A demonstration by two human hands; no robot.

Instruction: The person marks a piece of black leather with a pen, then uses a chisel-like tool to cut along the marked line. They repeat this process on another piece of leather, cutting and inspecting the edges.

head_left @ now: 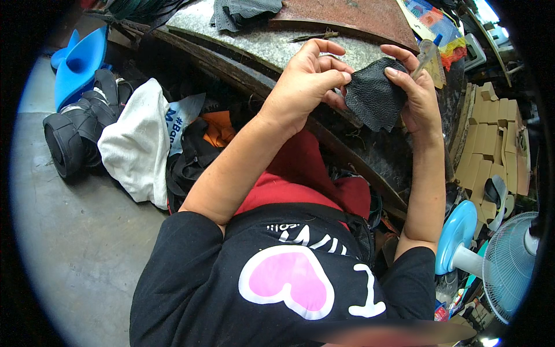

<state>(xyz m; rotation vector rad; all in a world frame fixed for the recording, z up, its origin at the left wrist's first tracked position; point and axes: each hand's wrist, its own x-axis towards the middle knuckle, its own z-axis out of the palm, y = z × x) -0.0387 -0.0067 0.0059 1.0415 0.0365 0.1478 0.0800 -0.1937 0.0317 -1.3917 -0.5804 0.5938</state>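
Above the bench I hold up a small piece of black grained leather [378, 95] with an uneven lower edge. My left hand [315, 81] pinches its left edge between thumb and fingertips. Across the piece, my right hand [419, 92] grips the right side, thumb on the near face. A thin, flat, greyish stick-like tool [425, 58] rises beside the right fingers; its kind and how it is held are unclear. Behind the hands lie a pale stone slab [260, 52], a dark slender tool [312, 37] and another piece of black leather [245, 13].
A reddish-brown board [352, 20] rests at the bench's back. Stacked cardboard boxes [491, 127] and a blue-white fan [509, 260] stand to the right. On the left are black footwear [78, 130], a white cloth [136, 141] and a blue plastic object [81, 69].
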